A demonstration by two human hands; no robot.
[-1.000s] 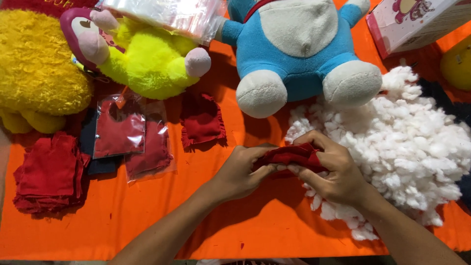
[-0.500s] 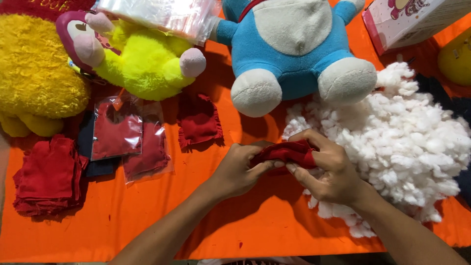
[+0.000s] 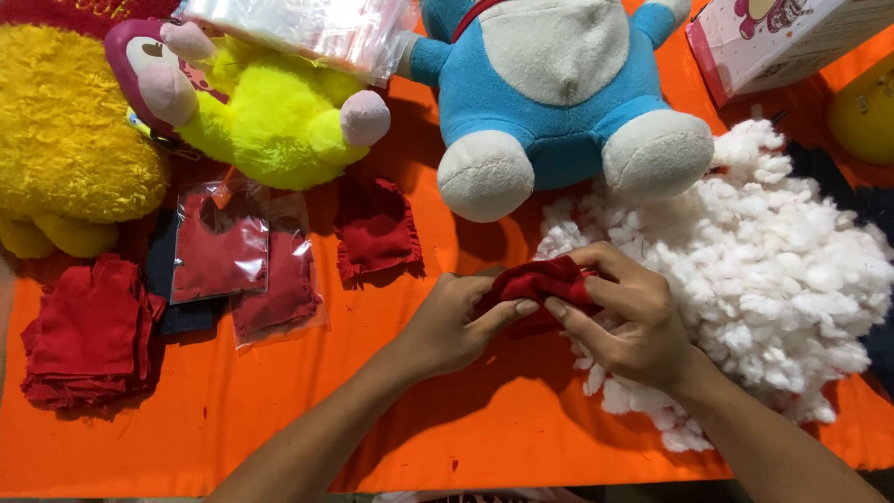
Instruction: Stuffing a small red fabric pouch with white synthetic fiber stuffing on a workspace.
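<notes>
Both hands meet over the orange cloth (image 3: 279,419) that covers the desk, low and a little right of centre; the left hand (image 3: 456,326) is curled closed around the near end of a small red fabric piece (image 3: 540,284), thumb pressed along its lower edge; the right hand (image 3: 629,321) pinches the same piece from the other side, fingers bent over its top and thumb tip meeting the left thumb, so neither hand is open and both grip the one thing. The red fabric piece sits bunched between them, just beside the edge of a heap of white stuffing (image 3: 773,270) (loose, cottony clumps) that spreads to the right under the right wrist; above the hands sits a blue and white plush toy (image 3: 559,93), its two pale feet pointing toward the person; to its left lies a neon yellow plush (image 3: 270,112) with a pink face, and a shaggy yellow plush (image 3: 65,140) fills the far left; a frilled red square (image 3: 375,228) lies flat near centre, clear bags holding red fabric (image 3: 242,256) lie left of it, and a stack of folded red cloths (image 3: 88,331) rests at the left edge; a pink and white box (image 3: 782,42) stands at the upper right.
</notes>
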